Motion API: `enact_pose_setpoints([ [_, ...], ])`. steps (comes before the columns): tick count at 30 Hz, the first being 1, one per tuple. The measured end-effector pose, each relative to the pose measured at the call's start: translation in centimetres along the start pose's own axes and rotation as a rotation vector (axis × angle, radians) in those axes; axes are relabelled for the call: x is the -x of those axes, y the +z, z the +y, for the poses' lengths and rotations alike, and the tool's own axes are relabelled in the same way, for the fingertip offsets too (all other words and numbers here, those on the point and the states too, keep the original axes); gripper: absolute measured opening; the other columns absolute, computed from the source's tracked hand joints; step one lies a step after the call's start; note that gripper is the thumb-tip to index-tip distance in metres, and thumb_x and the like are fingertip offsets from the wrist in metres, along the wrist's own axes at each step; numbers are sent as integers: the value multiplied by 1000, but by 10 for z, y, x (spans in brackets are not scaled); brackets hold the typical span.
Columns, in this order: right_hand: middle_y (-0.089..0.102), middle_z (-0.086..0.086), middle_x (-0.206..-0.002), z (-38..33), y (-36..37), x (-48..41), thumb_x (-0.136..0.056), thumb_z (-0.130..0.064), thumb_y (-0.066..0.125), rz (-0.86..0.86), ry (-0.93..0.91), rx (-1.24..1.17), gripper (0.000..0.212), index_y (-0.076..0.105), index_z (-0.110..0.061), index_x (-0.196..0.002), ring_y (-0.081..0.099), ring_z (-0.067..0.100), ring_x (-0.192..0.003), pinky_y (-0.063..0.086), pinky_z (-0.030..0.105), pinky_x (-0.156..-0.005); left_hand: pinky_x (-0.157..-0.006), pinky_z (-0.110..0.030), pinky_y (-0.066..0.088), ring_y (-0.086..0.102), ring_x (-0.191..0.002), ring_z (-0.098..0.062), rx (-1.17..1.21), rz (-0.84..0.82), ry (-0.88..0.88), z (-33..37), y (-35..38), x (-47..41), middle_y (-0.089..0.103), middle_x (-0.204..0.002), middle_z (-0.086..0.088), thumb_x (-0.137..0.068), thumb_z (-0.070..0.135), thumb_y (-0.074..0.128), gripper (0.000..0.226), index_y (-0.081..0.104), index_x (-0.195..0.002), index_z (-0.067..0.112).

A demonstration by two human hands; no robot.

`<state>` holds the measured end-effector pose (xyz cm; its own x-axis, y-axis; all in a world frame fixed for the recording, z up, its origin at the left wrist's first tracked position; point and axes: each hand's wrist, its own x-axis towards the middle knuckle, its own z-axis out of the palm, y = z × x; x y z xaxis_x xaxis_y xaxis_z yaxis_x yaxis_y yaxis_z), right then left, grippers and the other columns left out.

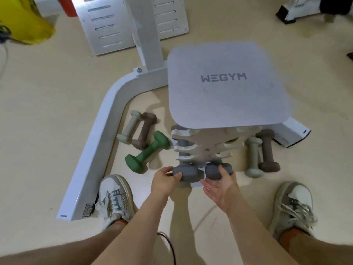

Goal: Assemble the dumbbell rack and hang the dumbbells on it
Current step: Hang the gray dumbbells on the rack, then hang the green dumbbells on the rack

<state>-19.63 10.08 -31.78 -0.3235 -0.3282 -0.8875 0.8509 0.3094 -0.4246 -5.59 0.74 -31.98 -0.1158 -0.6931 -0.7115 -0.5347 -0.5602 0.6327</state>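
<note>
A pale rack [204, 148] with hooked arms stands on the floor under its grey square top plate [227, 83] marked WEGYM. One grey dumbbell [184, 150] hangs in the rack's left hooks; my left hand [166, 180] grips its lower head. A second grey dumbbell head [214, 170] sits at the rack's foot, and my right hand [221, 186] has its thumb on it with the fingers spread. Loose on the floor lie a green dumbbell [147, 152], a beige one [129, 129] and a brown one [144, 131] on the left, plus a beige one [253, 156] and a brown one [267, 150] on the right.
A white curved machine frame [99, 142] runs along the left, joined to a white post [147, 35] and slotted base plate [107, 25] at the back. My two shoes [114, 196] [292, 205] flank the rack. A yellow bag [21, 20] lies far left.
</note>
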Motion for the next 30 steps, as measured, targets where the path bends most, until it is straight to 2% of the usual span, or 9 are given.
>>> enact_pose_setpoints([
  [3,65,25,-127,1,8,5,-103,-38,45,69,-11,-22,53,20,-32,-149,68,37,-104,52,43,-86,-65,-28,47,58,-74,-16,111,-20,-29,-13,-6,3,69,-106,-11,-91,16,68,37,62,-127,10],
  [5,67,21,-123,5,17,11,-104,-35,43,100,20,-3,37,35,-20,-137,68,32,-96,51,35,-76,-63,-27,44,55,-72,-16,128,-7,-35,-22,-9,3,69,-97,-10,-91,12,65,28,65,-120,9],
  [8,68,12,-92,30,33,22,-103,-22,43,11,89,120,21,53,-11,-117,57,19,-68,32,20,-57,-77,-33,51,62,-85,-27,101,68,7,-25,-15,2,72,-107,-12,-92,7,58,17,69,-102,16],
  [12,63,7,-63,59,60,25,-90,-4,56,-50,-12,318,9,64,-4,-86,49,15,-54,26,22,-50,-95,-41,52,66,-98,-27,125,277,87,-12,-31,1,73,-95,-3,-91,0,51,33,65,-78,27],
  [18,71,18,-103,64,126,5,-96,-6,49,-306,-55,227,25,67,-6,-113,69,27,-86,55,31,-68,-72,-22,40,60,-86,-16,66,366,162,24,-56,-14,67,-89,4,-90,0,48,29,70,-88,20],
  [20,70,16,-99,69,146,-9,-96,-12,48,-330,-11,173,25,67,-10,-113,67,23,-85,53,26,-61,-76,-21,40,57,-88,-14,-54,346,216,32,-65,-26,64,-91,7,-90,5,49,29,72,-97,20],
  [23,70,9,-91,75,174,-35,-96,-14,50,-285,70,120,30,64,-12,-122,68,19,-80,51,25,-57,-88,-28,47,60,-103,-20,-225,308,235,30,-86,-56,65,-109,0,-85,10,52,35,69,-113,22],
  [26,70,12,-97,80,196,-64,-95,-10,50,-255,117,180,34,62,-4,-127,67,24,-84,52,30,-62,-95,-35,42,55,-108,-32,-558,178,292,9,-106,-84,56,-106,-3,-78,20,50,43,62,-119,15],
  [30,70,15,-108,87,217,-89,-93,-13,57,-229,179,324,37,60,-6,-129,68,30,-91,54,34,-64,-89,-40,47,38,-113,-29,-943,62,425,-13,-119,-91,49,-120,-1,-77,27,58,48,56,-124,19],
])
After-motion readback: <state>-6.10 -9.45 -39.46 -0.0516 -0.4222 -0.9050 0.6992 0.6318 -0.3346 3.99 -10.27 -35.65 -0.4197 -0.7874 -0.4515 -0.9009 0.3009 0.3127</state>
